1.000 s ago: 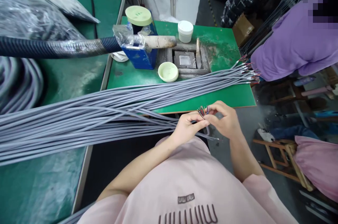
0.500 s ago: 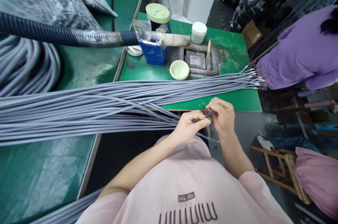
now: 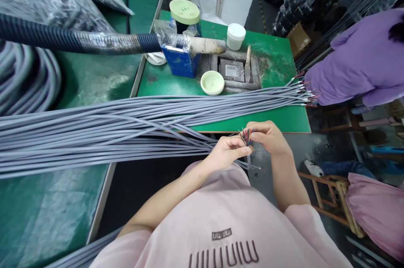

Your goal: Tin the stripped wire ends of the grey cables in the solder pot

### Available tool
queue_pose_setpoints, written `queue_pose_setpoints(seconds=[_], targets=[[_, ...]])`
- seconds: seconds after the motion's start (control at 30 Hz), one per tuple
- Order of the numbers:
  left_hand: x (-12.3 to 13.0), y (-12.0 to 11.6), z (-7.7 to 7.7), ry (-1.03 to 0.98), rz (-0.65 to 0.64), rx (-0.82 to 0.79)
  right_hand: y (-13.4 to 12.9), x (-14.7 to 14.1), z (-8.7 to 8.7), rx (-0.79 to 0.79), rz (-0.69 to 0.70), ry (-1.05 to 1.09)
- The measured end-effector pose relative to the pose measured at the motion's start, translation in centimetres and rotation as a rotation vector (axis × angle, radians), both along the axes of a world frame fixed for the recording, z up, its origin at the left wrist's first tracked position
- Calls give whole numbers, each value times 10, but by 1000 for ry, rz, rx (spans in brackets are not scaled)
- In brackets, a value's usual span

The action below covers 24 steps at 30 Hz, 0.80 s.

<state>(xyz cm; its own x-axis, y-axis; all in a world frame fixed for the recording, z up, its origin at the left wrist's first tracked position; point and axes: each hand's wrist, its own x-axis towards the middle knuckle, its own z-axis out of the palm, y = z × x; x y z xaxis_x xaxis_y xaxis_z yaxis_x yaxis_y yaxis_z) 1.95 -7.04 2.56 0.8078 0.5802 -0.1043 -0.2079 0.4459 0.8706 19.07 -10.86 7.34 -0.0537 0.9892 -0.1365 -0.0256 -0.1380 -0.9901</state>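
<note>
Thin coloured wires (image 3: 248, 136) fan out from the end of a grey cable between my two hands, just off the table's front edge. My left hand (image 3: 225, 150) pinches the cable end with thumb and forefinger at the base of the wires. From the right, my right hand (image 3: 268, 136) is closed on the wires, its fingertips pressed on them. A long bundle of grey cables (image 3: 142, 112) lies across the table behind my hands, and its far right ends show stripped wires with white tips. My fingers partly cover the held cable end.
A solder pot (image 3: 232, 70) with a brush sits behind the bundle, near a pale green dish (image 3: 212, 83) and a white tub (image 3: 235, 36). A ribbed hose (image 3: 107, 43) ends above a blue box (image 3: 181, 62). Coworkers in purple (image 3: 356, 57) and pink (image 3: 375, 209) are at right.
My right hand has turned and lowered its fingers onto the wires, which now show more spread out between the hands. My left hand has stayed nearly in place. The view has shifted slightly.
</note>
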Motion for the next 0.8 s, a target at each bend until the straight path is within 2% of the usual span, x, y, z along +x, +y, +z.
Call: queue_pose_setpoints(seconds=[0.17,0.4,0.5,0.6,0.67,0.73,0.8], targets=[[-1,2,1,-86,-94,-92,10,-15,-9,38,-206,158],[1,2,-4,-26,-87,-121,14,-38,-10,101,-460,217],[1,3,-4,-26,-33,-123,24,-34,-9,108,-566,237],[0,1,-6,-68,-56,-177,31,-15,-4,198,-671,307],[0,0,-8,-86,-61,-214,28,0,0,233,-648,314],[0,0,-9,-83,-43,-220,21,10,1,155,-485,226],[0,1,-9,-83,-41,-206,13,12,-2,4,-279,114]])
